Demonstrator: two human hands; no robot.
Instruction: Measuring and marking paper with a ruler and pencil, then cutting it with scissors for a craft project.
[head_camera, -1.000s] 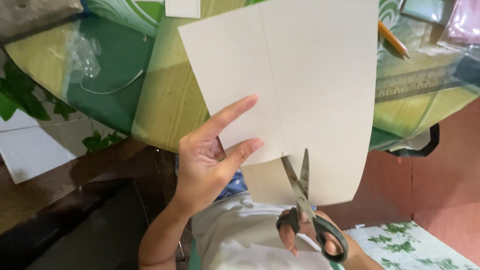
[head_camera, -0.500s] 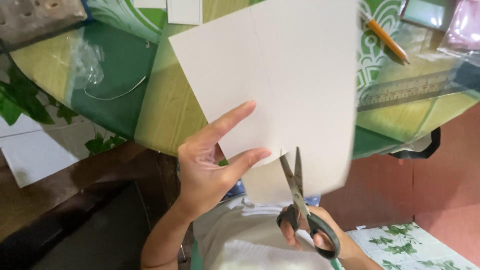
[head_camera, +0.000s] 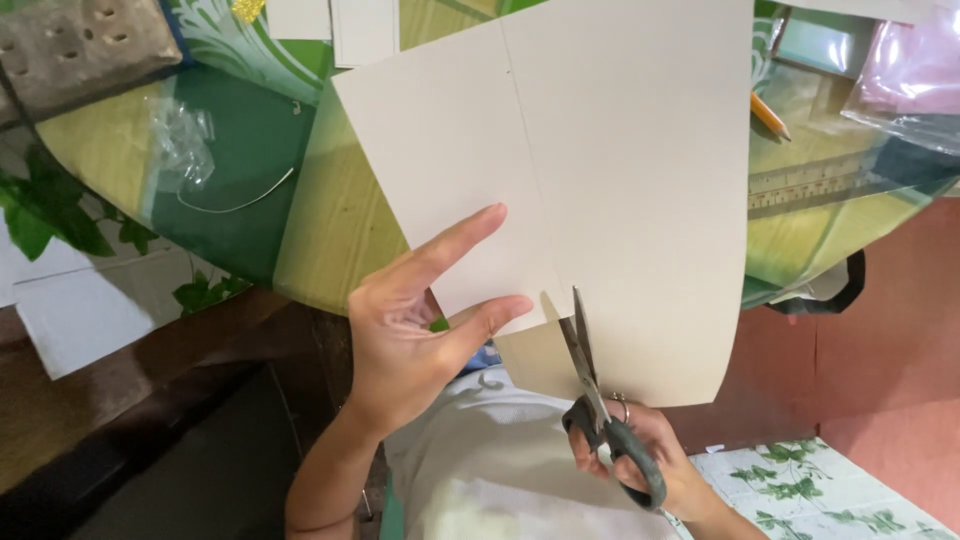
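- Scissors (head_camera: 598, 400) with dark green handles sit in our right hand (head_camera: 655, 462), at about 5 o'clock in the head view, blades pointing up toward 12 o'clock.
- Our right fingers (head_camera: 628, 470) are curled through the handle loops and closed around them; a ring shows on one of them.
- We see the blades nearly together, their tips inside a short cut at the lower edge of a large pale cardboard sheet (head_camera: 620, 180).
- We hold that sheet up over the tabletop (head_camera: 330, 230); it fills the centre and reaches to 12 o'clock, with a thin pencil line running down it to meet the cut.
- Our left hand (head_camera: 415, 335), at about 7 o'clock from the sheet's middle, pinches the sheet's lower left part: the index finger lies stretched on the front face, the thumb presses just below it, and the other fingers are hidden behind the card.
- At 2 o'clock an orange pencil (head_camera: 768, 115) pokes out from behind the sheet, with a ruler (head_camera: 830, 180) just below it at 3 o'clock.
- At 10 o'clock lie a crumpled clear plastic wrapper (head_camera: 180, 140) and a thin wire (head_camera: 240, 200) on the green leaf-patterned tabletop cover.
- A grey perforated block (head_camera: 80, 45) rests at 11 o'clock, well apart from both hands.
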